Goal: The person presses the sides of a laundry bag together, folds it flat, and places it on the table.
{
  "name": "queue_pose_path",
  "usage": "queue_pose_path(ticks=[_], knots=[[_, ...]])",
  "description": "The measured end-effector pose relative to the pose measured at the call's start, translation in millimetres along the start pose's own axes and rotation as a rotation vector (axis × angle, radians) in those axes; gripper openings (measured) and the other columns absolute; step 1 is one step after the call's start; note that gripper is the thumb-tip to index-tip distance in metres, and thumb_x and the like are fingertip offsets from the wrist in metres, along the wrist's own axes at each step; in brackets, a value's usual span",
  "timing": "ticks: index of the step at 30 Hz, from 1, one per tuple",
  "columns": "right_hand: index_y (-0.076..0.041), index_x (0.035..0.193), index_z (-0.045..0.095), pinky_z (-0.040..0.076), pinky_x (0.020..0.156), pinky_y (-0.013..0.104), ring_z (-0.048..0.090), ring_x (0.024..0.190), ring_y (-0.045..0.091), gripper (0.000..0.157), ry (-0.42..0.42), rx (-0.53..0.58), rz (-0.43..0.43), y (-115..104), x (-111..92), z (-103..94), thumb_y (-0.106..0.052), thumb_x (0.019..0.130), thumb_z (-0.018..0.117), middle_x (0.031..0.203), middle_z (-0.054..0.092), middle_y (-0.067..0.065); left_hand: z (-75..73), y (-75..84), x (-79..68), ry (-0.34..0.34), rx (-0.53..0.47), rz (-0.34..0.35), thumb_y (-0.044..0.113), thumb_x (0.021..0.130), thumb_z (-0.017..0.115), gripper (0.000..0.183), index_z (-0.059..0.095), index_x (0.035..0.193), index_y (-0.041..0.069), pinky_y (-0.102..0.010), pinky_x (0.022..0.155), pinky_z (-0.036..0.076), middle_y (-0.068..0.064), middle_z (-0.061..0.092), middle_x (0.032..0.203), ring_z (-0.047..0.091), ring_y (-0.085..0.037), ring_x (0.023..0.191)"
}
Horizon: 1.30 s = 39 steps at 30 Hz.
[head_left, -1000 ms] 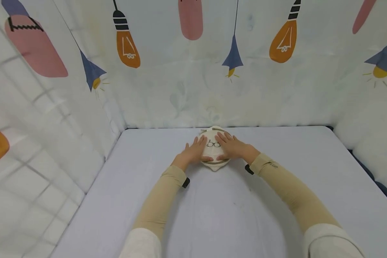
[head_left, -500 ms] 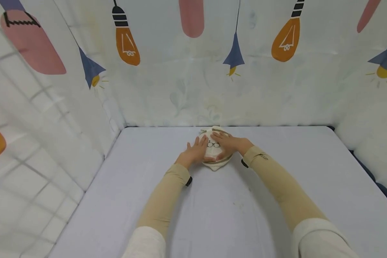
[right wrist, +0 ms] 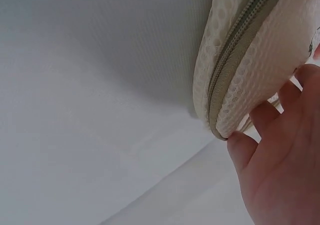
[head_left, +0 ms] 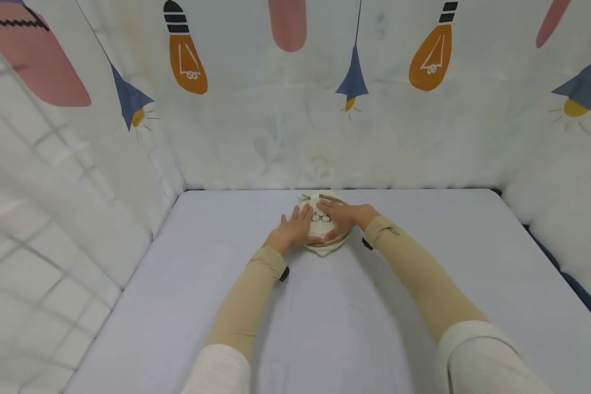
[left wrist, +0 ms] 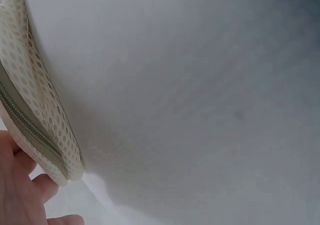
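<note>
At the far side of the table lies a cream zipped mesh laundry bag [head_left: 320, 230], rounded, with a pair of glasses drawn on its top. My left hand [head_left: 293, 227] rests on the bag's left side with its fingers spread and pointing away. On the other side, my right hand [head_left: 346, 217] lies across the top right, fingers reaching over the drawing. In the left wrist view, a zipper [left wrist: 31, 129] runs along the mesh edge beside the left fingers. The right wrist view shows another stretch of zipper [right wrist: 226, 70], with the right fingertips against the bag's side.
The table [head_left: 325, 317] has a pale cover, faintly marked near the middle. A white curtain [head_left: 295, 137] printed with lamps and bulbs stands right behind the table's back edge, and more cloth hangs on the left and right.
My right hand has slid left over the bag's top, its wrist turning slightly inward. The left hand stays about where it was on the bag.
</note>
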State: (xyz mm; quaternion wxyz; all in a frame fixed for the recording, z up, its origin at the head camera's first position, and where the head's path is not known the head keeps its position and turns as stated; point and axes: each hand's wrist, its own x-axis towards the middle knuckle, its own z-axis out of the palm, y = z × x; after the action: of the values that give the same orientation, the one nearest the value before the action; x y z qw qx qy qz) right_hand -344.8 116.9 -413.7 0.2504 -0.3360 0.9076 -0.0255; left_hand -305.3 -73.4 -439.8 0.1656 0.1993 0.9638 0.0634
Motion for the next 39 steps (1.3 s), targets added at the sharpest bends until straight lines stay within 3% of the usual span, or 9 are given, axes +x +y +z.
queue_pose_path(ticks=[8,16,25,32,39], knots=[[-0.012,0.166,-0.002,0.014,0.123,0.056,0.001,0.157,0.030,0.109,-0.010,0.046,0.051,1.1,2.0,0.3,-0.051,0.095,0.071,0.172,-0.006,0.010,0.1,-2.6,-0.5,0.000,-0.021,0.006,0.067,0.095,0.057,0.109,0.003,0.164,0.003,-0.067,0.119,0.010,-0.013,-0.003,0.171,-0.004,-0.038,0.155],[0.001,0.163,-0.002,0.002,0.124,0.054,-0.003,0.156,0.034,0.109,0.112,0.055,-0.010,2.7,1.2,9.1,-0.051,0.097,0.068,0.170,-0.006,0.020,-6.0,-6.1,-5.7,0.004,-0.016,-0.004,0.066,0.095,0.058,0.109,0.003,0.164,0.002,-0.068,0.119,0.010,-0.014,-0.004,0.171,-0.004,-0.039,0.155],[0.014,0.157,-0.002,0.006,0.123,0.057,-0.004,0.154,0.042,0.109,0.220,0.117,0.015,6.1,-12.9,34.1,-0.048,0.099,0.066,0.166,-0.007,0.030,8.1,-7.6,-3.1,0.037,-0.022,-0.001,0.066,0.096,0.057,0.107,0.002,0.164,0.004,-0.067,0.119,0.012,-0.013,-0.005,0.171,-0.002,-0.036,0.156],[0.015,0.157,-0.002,0.008,0.123,0.058,-0.005,0.153,0.045,0.106,0.248,0.151,0.050,1.0,-23.8,38.5,-0.049,0.101,0.063,0.165,-0.008,0.032,9.2,-9.4,-10.4,0.068,-0.004,-0.004,0.064,0.100,0.050,0.100,0.003,0.165,0.005,-0.065,0.120,0.013,-0.009,-0.002,0.172,0.002,-0.030,0.157],[0.015,0.157,-0.001,0.009,0.122,0.060,-0.007,0.152,0.048,0.099,0.250,0.178,0.075,-5.0,-28.0,42.3,-0.047,0.105,0.056,0.163,-0.009,0.035,6.6,-9.0,-13.6,0.047,-0.006,-0.017,0.061,0.101,0.051,0.099,0.002,0.164,0.003,-0.065,0.120,0.012,-0.011,-0.002,0.171,0.003,-0.029,0.157]])
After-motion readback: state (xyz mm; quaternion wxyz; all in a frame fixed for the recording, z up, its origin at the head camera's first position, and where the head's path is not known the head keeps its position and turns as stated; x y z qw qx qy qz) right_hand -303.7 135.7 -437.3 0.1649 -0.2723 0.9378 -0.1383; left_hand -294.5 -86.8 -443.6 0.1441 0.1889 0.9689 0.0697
